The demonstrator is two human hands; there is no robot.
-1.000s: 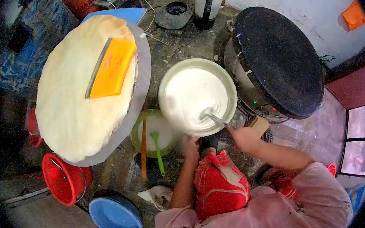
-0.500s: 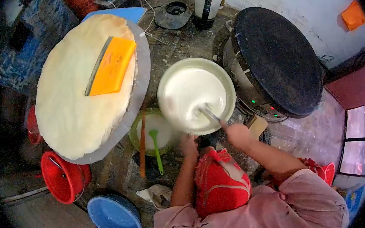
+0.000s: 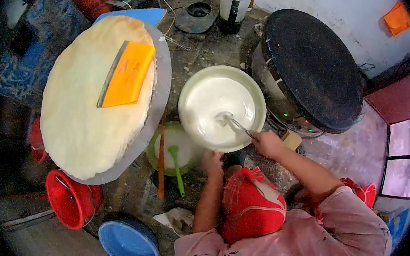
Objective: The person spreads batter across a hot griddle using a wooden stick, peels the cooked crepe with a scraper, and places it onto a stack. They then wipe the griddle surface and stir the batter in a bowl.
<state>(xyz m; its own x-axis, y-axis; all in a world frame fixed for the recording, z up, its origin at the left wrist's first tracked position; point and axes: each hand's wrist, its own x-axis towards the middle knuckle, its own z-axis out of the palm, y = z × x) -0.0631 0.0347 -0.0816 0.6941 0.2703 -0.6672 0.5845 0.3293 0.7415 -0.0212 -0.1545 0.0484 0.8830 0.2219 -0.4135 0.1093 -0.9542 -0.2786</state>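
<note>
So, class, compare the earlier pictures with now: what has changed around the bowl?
The metal utensil has moved forward and slightly left in the white liquid, its head nearer the middle of the bowl; the right hand gripping it moved forward too. Nothing was newly grasped or released. The left hand stays by the near rim.

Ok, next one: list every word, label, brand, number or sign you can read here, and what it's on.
No text can be read.
Orange scraper: faint marks, too blurred to read.
Blue-and-yellow item, lower right: any print is too small.
Bowl and metal utensil: no lettering visible.
</note>
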